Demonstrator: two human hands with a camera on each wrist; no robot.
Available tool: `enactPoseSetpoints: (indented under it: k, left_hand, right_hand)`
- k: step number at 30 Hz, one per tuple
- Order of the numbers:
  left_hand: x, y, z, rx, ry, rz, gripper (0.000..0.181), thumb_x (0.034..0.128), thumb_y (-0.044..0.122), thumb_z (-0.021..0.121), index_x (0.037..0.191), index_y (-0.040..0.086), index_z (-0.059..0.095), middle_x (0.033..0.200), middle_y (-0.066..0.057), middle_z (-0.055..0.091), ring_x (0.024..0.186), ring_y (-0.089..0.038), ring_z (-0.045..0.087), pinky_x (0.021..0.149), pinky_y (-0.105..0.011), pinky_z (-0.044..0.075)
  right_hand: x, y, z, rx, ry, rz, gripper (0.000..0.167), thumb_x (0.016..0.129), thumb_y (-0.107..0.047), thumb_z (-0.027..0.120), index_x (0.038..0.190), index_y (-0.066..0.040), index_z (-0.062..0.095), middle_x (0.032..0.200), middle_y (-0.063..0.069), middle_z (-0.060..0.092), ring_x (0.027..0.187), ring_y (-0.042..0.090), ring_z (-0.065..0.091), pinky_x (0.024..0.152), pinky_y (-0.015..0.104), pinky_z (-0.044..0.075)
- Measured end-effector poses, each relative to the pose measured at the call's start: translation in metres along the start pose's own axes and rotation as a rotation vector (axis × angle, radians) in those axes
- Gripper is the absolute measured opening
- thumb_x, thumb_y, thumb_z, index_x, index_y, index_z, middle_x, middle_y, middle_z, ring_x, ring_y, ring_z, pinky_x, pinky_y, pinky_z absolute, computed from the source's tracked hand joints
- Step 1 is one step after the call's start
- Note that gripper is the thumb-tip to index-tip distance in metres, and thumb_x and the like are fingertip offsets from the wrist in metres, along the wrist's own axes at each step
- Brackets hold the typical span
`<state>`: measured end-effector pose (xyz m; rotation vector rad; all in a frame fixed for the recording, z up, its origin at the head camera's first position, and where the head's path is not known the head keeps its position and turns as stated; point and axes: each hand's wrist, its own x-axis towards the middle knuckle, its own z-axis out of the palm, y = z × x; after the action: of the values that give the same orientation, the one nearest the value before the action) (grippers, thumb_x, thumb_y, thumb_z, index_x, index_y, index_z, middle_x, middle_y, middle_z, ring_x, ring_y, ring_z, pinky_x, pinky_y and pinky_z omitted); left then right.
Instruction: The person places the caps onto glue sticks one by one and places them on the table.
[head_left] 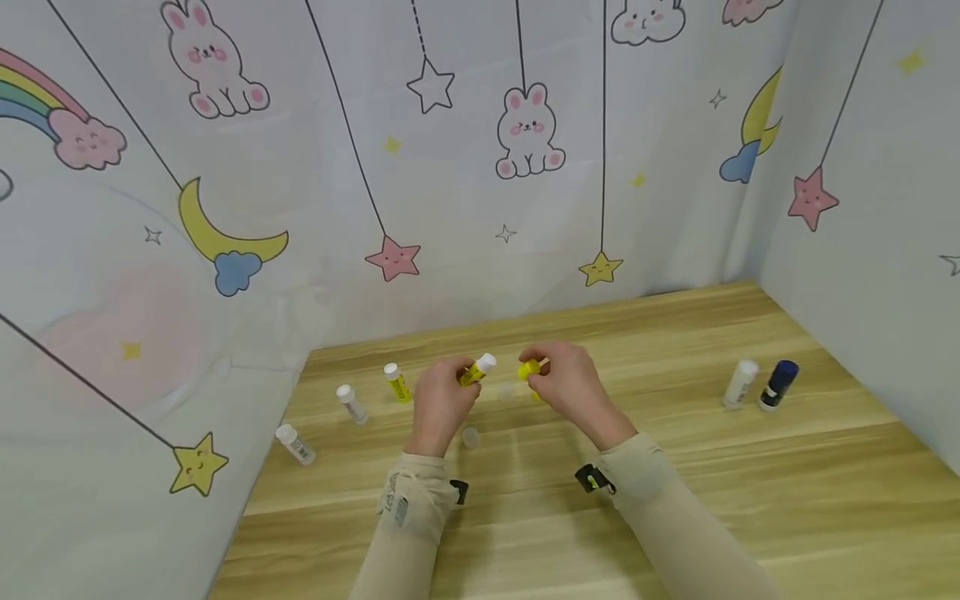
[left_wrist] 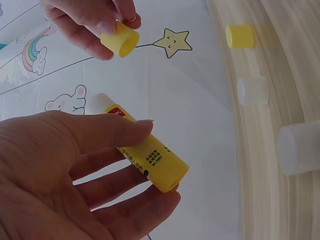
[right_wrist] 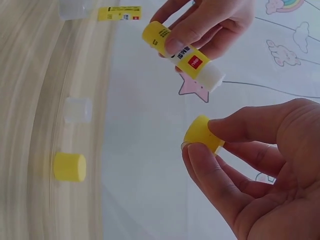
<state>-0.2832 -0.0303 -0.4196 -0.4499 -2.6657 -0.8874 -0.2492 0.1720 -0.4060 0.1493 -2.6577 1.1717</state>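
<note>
My left hand (head_left: 441, 404) holds a yellow glue stick (left_wrist: 165, 167) between thumb and fingers, tilted, its white end (right_wrist: 210, 76) uncovered and pointing toward the other hand. Across from it, my right hand (head_left: 573, 387) pinches a yellow cap (right_wrist: 199, 134) by its sides, apart from the stick. Below the hands on the table lie a second yellow cap (right_wrist: 70, 167), a translucent white cap (right_wrist: 78, 110) beside it, and another translucent cap (head_left: 471, 437) nearer to me.
On the left of the wooden table (head_left: 675, 517) stand a yellow glue stick (head_left: 397, 383) and two white ones (head_left: 351, 404). To the right are a white stick (head_left: 741, 385) and a dark blue one (head_left: 778, 386). A patterned curtain (head_left: 465, 200) borders the table.
</note>
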Motion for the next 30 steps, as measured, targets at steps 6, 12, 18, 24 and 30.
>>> enactPoseSetpoints:
  k: [6, 12, 18, 24, 30]
  left_hand:
    - [-0.001, 0.001, 0.002, -0.007, -0.005, -0.011, 0.027, 0.0835, 0.009, 0.082, 0.110, 0.010, 0.077, 0.095, -0.008, 0.075, 0.080, -0.022, 0.069, 0.069, -0.040, 0.056]
    - [-0.001, 0.004, 0.002, 0.009, 0.007, 0.011, 0.027, 0.0833, 0.009, 0.083, 0.109, 0.009, 0.077, 0.095, -0.007, 0.075, 0.080, -0.023, 0.069, 0.070, -0.041, 0.057]
    - [-0.001, 0.007, 0.002, 0.013, 0.012, 0.032, 0.024, 0.0825, 0.008, 0.083, 0.106, 0.009, 0.077, 0.093, -0.007, 0.075, 0.078, -0.021, 0.069, 0.068, -0.040, 0.057]
    - [-0.002, 0.009, 0.003, 0.006, 0.024, 0.076, 0.023, 0.0824, 0.006, 0.083, 0.104, 0.008, 0.077, 0.091, -0.008, 0.074, 0.074, -0.021, 0.068, 0.066, -0.039, 0.056]
    - [-0.003, 0.011, 0.005, -0.001, 0.027, 0.089, 0.023, 0.0821, 0.006, 0.083, 0.104, 0.008, 0.077, 0.091, -0.008, 0.075, 0.075, -0.021, 0.069, 0.066, -0.039, 0.057]
  right_hand:
    - [0.002, -0.002, -0.001, 0.032, 0.026, -0.021, 0.025, 0.088, -0.005, 0.074, 0.111, -0.013, 0.075, 0.110, 0.001, 0.070, 0.086, 0.017, 0.069, 0.060, 0.026, 0.056]
    - [0.003, -0.004, -0.002, 0.044, 0.060, -0.064, 0.025, 0.089, -0.007, 0.074, 0.112, -0.016, 0.075, 0.109, -0.001, 0.071, 0.087, 0.016, 0.068, 0.062, 0.028, 0.056]
    - [0.004, -0.006, -0.003, 0.045, 0.071, -0.086, 0.026, 0.088, -0.006, 0.075, 0.113, -0.015, 0.076, 0.110, 0.000, 0.071, 0.088, 0.018, 0.069, 0.067, 0.031, 0.058]
    - [0.005, -0.008, -0.003, 0.038, 0.066, -0.097, 0.026, 0.089, -0.007, 0.076, 0.114, -0.014, 0.076, 0.111, 0.002, 0.072, 0.089, 0.020, 0.071, 0.070, 0.032, 0.059]
    - [0.004, -0.009, -0.002, 0.056, 0.065, -0.105, 0.027, 0.088, -0.006, 0.077, 0.114, -0.011, 0.076, 0.110, 0.003, 0.072, 0.087, 0.021, 0.071, 0.069, 0.032, 0.059]
